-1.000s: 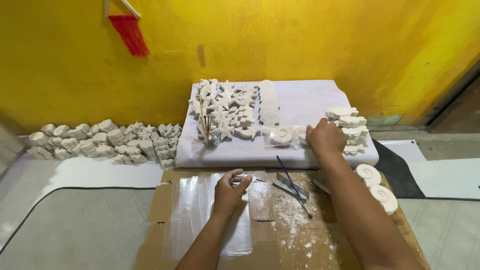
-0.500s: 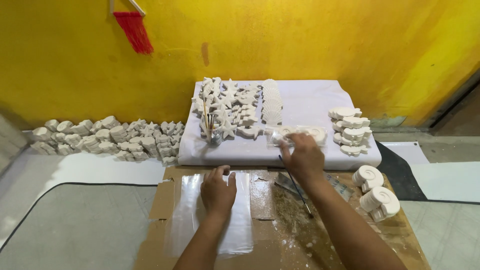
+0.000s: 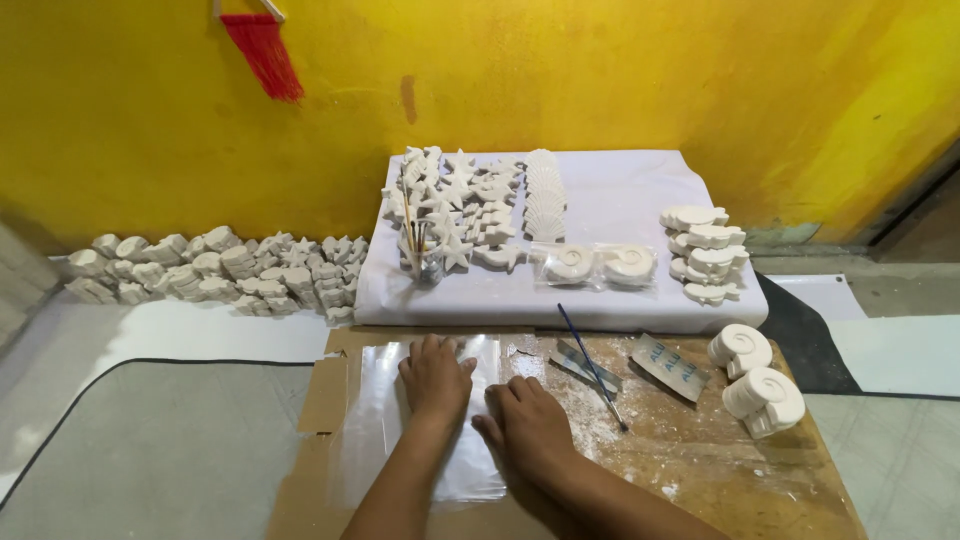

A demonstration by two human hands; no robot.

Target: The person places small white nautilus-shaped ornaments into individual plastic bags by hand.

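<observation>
On the board, both hands, left hand (image 3: 436,376) and right hand (image 3: 527,425), flatten a clear plastic sheet (image 3: 420,425) lying lengthwise away.

Craft workshop: rows of white plaster casts (image 3: 470,205), dusty wooden board (image 3: 700,460), paintbrush (image 3: 592,366).

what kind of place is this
Probably a small home craft workshop for plaster casting. White shell and starfish casts lie in rows on a white sheet, more are piled along the yellow wall, and a brush lies on the dusty cardboard.
</observation>
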